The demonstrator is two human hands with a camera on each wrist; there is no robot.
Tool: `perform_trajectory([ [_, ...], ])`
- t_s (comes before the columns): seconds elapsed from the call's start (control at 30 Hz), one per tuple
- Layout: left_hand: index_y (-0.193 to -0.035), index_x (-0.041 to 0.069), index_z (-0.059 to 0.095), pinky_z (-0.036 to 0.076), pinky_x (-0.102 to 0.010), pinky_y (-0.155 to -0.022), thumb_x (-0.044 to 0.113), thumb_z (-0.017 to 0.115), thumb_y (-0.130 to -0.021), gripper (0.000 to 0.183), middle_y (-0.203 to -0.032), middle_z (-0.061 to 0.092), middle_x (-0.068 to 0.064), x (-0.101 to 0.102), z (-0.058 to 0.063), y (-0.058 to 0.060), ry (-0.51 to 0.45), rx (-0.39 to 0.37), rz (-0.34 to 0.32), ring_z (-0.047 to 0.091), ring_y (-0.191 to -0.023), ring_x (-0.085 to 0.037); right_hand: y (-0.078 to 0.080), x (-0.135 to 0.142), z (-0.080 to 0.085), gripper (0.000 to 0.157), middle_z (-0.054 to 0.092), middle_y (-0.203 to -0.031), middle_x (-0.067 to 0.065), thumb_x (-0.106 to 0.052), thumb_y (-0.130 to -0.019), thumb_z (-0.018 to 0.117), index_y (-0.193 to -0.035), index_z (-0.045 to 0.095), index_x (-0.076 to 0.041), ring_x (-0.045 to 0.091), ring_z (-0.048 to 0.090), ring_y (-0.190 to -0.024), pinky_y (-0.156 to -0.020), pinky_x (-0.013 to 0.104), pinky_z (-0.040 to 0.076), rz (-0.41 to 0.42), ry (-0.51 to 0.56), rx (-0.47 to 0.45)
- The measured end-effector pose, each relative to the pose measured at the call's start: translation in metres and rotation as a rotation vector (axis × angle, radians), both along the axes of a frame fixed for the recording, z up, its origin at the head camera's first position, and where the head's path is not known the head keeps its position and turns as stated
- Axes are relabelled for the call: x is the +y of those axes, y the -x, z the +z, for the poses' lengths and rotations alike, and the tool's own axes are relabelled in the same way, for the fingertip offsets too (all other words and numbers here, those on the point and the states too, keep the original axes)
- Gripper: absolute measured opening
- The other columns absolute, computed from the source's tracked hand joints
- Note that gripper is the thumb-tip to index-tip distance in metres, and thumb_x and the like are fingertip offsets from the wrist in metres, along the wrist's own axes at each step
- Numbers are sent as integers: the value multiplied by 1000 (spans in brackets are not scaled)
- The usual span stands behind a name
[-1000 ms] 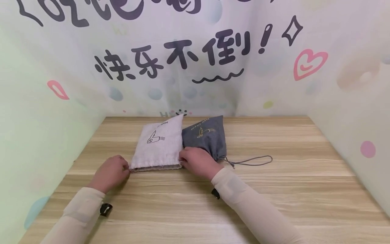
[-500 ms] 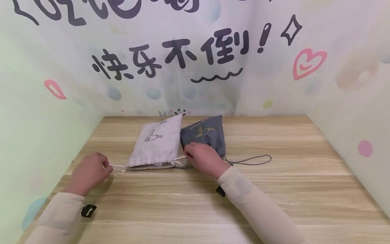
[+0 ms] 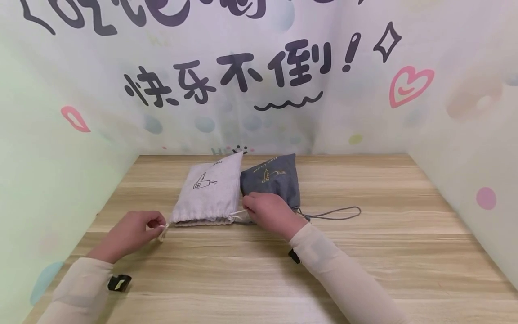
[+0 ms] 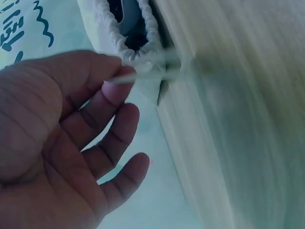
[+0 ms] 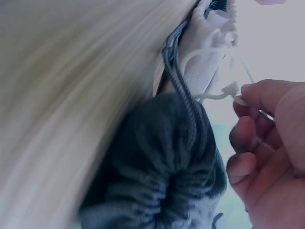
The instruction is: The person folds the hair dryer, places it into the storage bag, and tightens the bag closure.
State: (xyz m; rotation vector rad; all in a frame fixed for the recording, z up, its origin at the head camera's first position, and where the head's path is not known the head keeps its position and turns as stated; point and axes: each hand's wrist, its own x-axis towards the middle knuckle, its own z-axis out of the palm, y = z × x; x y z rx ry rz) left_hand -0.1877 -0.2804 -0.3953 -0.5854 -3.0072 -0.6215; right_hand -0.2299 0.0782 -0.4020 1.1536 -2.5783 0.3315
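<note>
A white drawstring bag (image 3: pixel 208 193) with a dark hair-dryer print lies on the table, its gathered mouth towards me and partly open. Something dark shows inside the mouth (image 4: pixel 131 24) in the left wrist view. At the bag's left corner my left hand (image 3: pixel 131 231) pinches a white drawstring, blurred in its wrist view, between thumb and forefinger. On the other side my right hand (image 3: pixel 272 213) pinches the knotted white drawstring (image 5: pixel 217 96) of the same bag. Behind that hand lies a dark grey drawstring bag (image 3: pixel 279 184) with a gold print, its mouth cinched.
A grey cord loop (image 3: pixel 340 211) trails rightwards from the dark bag. The wood-grain table (image 3: pixel 384 252) meets a printed cloth backdrop (image 3: pixel 356 112) at its back edge, and pale walls stand on both sides.
My left hand drew the white string out to the left, then came back nearer the bag. My right hand shifted slightly right with its string. The white bag's mouth has gathered a little.
</note>
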Motion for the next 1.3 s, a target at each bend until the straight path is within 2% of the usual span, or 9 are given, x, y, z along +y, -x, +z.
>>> perform_trajectory([
  [0.2, -82, 17, 68, 47, -34, -67, 8, 75, -86, 12, -72, 58, 16, -6, -3, -4, 30, 59, -60, 53, -69, -4, 1, 6, -3, 9, 56, -81, -4, -8, -91, 67, -89, 62, -15, 10, 55, -66, -56, 25, 47, 19, -78, 151],
  [0.33, -79, 16, 69, 47, -44, -75, 7, 80, -79, 15, -70, 58, 15, -9, -5, -8, 104, 273, -110, 54, -68, -11, 2, 9, -5, 8, 57, -82, -3, -7, -93, 65, -91, 63, -15, 10, 57, -71, -59, 25, 49, 26, -111, 202],
  [0.47, -73, 15, 66, 44, -58, -84, 2, 80, -70, 19, -70, 64, 4, -16, -7, -12, 157, 524, -138, 59, -71, -25, 2, 12, -5, 7, 59, -84, -3, -7, -95, 64, -94, 64, -14, 11, 58, -73, -60, 25, 49, 31, -138, 223],
  [0.53, -72, 13, 65, 42, -61, -86, 11, 71, -83, 13, -72, 66, 0, -22, -9, -12, 172, 607, -146, 60, -73, -29, 2, 14, -4, 7, 59, -84, -2, -8, -95, 64, -94, 64, -14, 11, 57, -74, -61, 25, 49, 36, -145, 229],
  [0.63, -71, 10, 65, 43, -57, -84, 30, 48, -102, 40, -71, 64, -3, -33, -11, -10, 173, 709, -181, 59, -72, -30, 3, 18, -3, 8, 57, -83, -2, -7, -94, 65, -91, 62, -13, 12, 56, -72, -60, 26, 48, 51, -147, 241],
  [0.7, -71, 10, 65, 43, -54, -83, 40, 27, -107, 61, -71, 63, -3, -40, -12, -9, 167, 755, -201, 58, -72, -28, 3, 21, -2, 11, 55, -81, -2, -4, -94, 63, -88, 59, -13, 12, 54, -71, -59, 26, 47, 59, -149, 250],
  [0.73, -71, 10, 65, 43, -53, -81, 43, 24, -108, 64, -71, 63, -3, -43, -13, -8, 164, 777, -211, 58, -72, -28, 3, 23, -2, 13, 54, -80, -2, -2, -94, 62, -87, 58, -13, 12, 53, -70, -58, 26, 46, 60, -150, 255],
  [0.83, -72, 10, 66, 42, -50, -77, 45, 25, -108, 64, -72, 63, -3, -49, -14, -8, 160, 795, -213, 56, -73, -27, 3, 27, -1, 17, 52, -80, -2, 4, -92, 60, -86, 57, -12, 13, 52, -69, -57, 26, 45, 57, -154, 266],
  [1.3, -70, 10, 64, 34, -45, -57, 53, 25, -106, 68, -71, 63, -4, -53, -20, -3, 155, 787, -45, 50, -67, -26, 2, 44, 0, 14, 57, -85, 0, 2, -90, 64, -90, 60, -12, 16, 58, -75, -61, 29, 50, 14, -164, 243],
])
